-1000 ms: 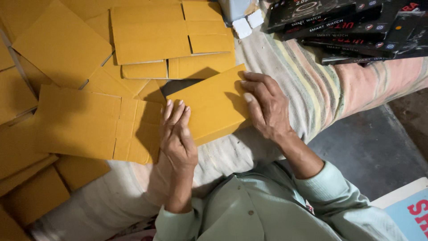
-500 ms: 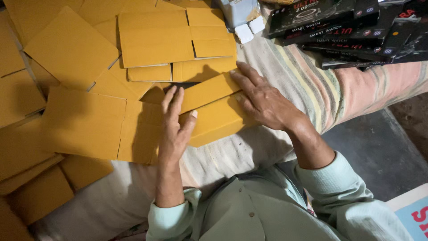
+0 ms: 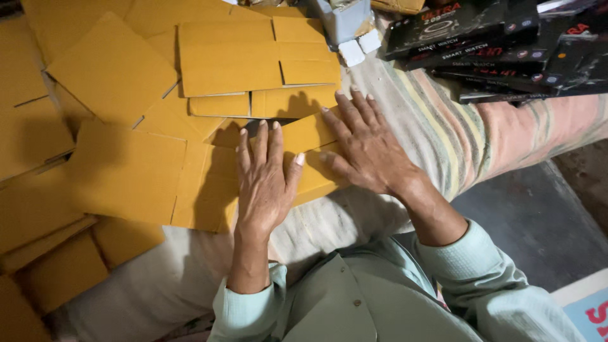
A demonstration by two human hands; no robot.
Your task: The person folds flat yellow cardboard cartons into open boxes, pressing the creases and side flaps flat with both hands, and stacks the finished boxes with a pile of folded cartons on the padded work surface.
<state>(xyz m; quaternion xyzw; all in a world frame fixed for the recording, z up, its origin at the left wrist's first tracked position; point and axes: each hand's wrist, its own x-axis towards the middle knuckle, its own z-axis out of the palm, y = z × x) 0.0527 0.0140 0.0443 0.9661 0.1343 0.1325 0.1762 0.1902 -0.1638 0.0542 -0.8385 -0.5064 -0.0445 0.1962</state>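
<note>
Pressing flat on a yellow card blank (image 3: 310,161), both hands are seen at the middle of the view. The left hand (image 3: 265,180) is laid palm down with fingers straight and close together, nothing being grasped. The right hand (image 3: 367,149) is also open, its fingers spread over the folded part of the blank. The blank lies on a striped cloth (image 3: 437,136), at the near edge of a wide heap of the same flat blanks (image 3: 114,76). It is judged that the fold is already laid down and is now being flattened; a closed box is not yet formed, and many blanks in the heap look untouched. The long axis of the pressed blank runs from lower left to upper right, its far end pointing toward the dark boxes (image 3: 481,44) stacked at the top right
</note>
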